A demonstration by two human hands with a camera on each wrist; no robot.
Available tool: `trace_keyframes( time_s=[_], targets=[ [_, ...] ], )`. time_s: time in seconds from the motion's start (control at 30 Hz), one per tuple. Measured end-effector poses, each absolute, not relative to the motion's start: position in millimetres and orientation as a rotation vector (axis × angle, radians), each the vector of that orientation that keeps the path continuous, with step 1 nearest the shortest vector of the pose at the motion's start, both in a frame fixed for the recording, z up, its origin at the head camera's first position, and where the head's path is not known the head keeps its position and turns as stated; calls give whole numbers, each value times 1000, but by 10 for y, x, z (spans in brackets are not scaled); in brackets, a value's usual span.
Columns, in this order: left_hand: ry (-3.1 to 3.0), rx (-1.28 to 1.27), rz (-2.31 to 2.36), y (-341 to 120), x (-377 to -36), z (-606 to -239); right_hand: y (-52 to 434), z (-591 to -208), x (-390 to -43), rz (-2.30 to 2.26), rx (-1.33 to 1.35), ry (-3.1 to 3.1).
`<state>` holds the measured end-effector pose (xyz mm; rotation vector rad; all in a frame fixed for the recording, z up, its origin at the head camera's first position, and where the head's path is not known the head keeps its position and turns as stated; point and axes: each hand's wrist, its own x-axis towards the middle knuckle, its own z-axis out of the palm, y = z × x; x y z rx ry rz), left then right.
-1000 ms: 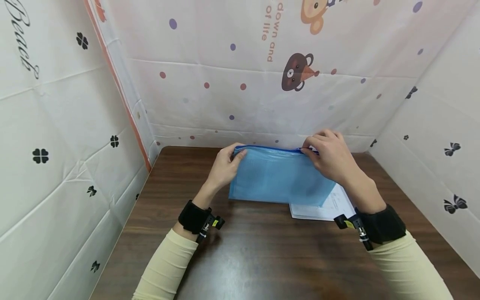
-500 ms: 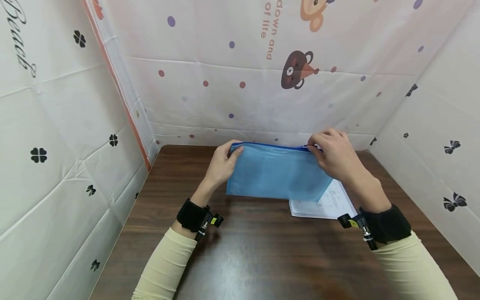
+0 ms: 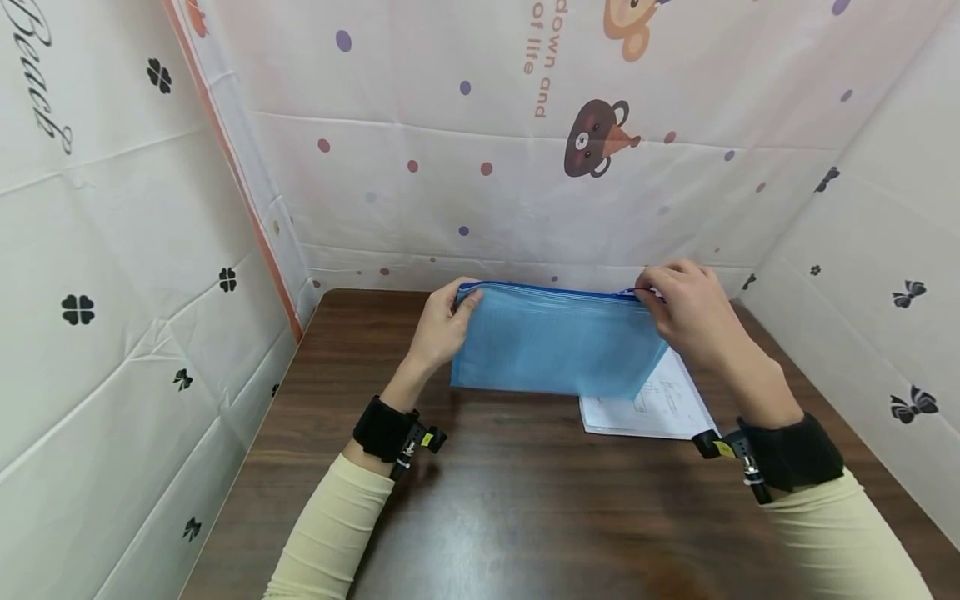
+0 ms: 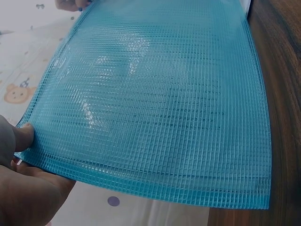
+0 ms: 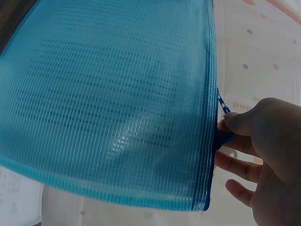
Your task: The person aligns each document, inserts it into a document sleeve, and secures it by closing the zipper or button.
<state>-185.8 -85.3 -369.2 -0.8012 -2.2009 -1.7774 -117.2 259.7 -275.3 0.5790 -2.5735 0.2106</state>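
Note:
A blue mesh zipper pouch point(image 3: 551, 342) is held up above the table, its dark blue zipper edge point(image 3: 555, 290) on top. At the pouch's upper left corner, my left hand point(image 3: 442, 327) grips it between thumb and fingers. Near the zipper's right end, my right hand point(image 3: 690, 308) pinches the zipper pull point(image 5: 226, 108), a small blue tab with a loop. Rows of print show through the mesh in both wrist views, so a printed sheet seems to lie inside. In the left wrist view, the left thumb point(image 4: 24, 135) presses on the corner.
White printed papers point(image 3: 660, 400) lie on the brown wooden table point(image 3: 480, 492), partly behind the pouch's lower right corner. A patterned cloth wall point(image 3: 420, 200) rises at the table's back edge, with more cloth on the left point(image 3: 112, 375) and right point(image 3: 885, 275).
My right hand has slid rightward along the top edge with the zipper pull. My left hand, still gripping the corner, has shifted slightly left and up with the pouch.

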Motion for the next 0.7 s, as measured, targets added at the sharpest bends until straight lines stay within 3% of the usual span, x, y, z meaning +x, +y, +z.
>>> trace_keyframes(
  time_s=[0.7],
  targets=[
    [-2181, -795, -1821, -884, -1903, -3708, 2974, -2757, -1110, 169, 565, -2526]
  ],
)
